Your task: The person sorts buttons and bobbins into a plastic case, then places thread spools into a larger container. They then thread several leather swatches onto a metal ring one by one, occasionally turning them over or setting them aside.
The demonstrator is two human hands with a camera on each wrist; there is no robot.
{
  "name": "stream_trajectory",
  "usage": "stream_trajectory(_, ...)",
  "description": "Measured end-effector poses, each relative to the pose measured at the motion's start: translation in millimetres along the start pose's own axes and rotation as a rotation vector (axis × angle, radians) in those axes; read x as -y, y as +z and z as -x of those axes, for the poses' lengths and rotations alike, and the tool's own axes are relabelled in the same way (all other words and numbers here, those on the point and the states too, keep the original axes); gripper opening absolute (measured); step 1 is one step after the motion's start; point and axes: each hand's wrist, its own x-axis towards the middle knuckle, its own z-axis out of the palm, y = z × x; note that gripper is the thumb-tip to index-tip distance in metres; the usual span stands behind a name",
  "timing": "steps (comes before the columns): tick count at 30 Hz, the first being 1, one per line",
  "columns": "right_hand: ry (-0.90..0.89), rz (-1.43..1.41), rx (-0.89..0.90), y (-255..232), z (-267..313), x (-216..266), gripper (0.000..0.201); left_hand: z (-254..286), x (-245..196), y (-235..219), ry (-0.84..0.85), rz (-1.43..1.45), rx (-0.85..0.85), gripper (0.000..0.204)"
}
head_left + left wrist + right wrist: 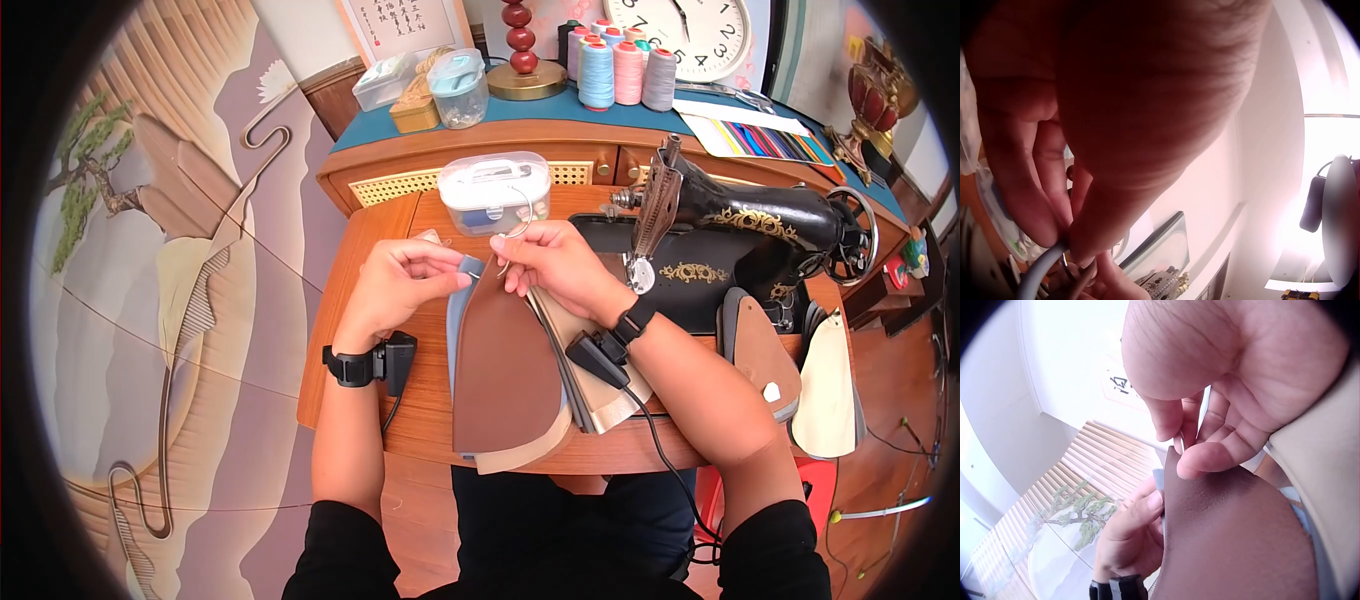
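Observation:
A stack of leather swatches hangs between the hands, with a brown swatch (505,375) on top and its narrow end up. My left hand (398,285) pinches the tip of a blue-grey swatch (469,268) between thumb and fingers; in the left wrist view that swatch (1040,269) shows edge-on. My right hand (568,268) pinches a thin metal ring (533,208) by the brown tip. Beige and grey swatches (590,375) fan out under the right wrist. In the right wrist view, the right thumb and fingers (1205,459) meet right at the brown swatch's tip.
A black sewing machine (750,225) stands at the right of the wooden table (415,400). Behind the hands sits a clear lidded box (495,190). More swatches (760,350) lie at the right edge. Thread spools (628,75) stand on the back shelf.

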Motion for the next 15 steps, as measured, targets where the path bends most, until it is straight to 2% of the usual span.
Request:
stream_trajectory(5, 0.001, -0.003, -0.011, 0.8, 0.0, 0.9, 0.023, -0.4, -1.8, 1.2, 0.038, -0.013, 0.041, 0.021)
stream_trajectory(15, -0.097, -0.023, 0.026, -0.8, -1.4, -5.1, 0.021, -0.1, -3.7, 2.0, -0.03, 0.111, 0.049, 0.012)
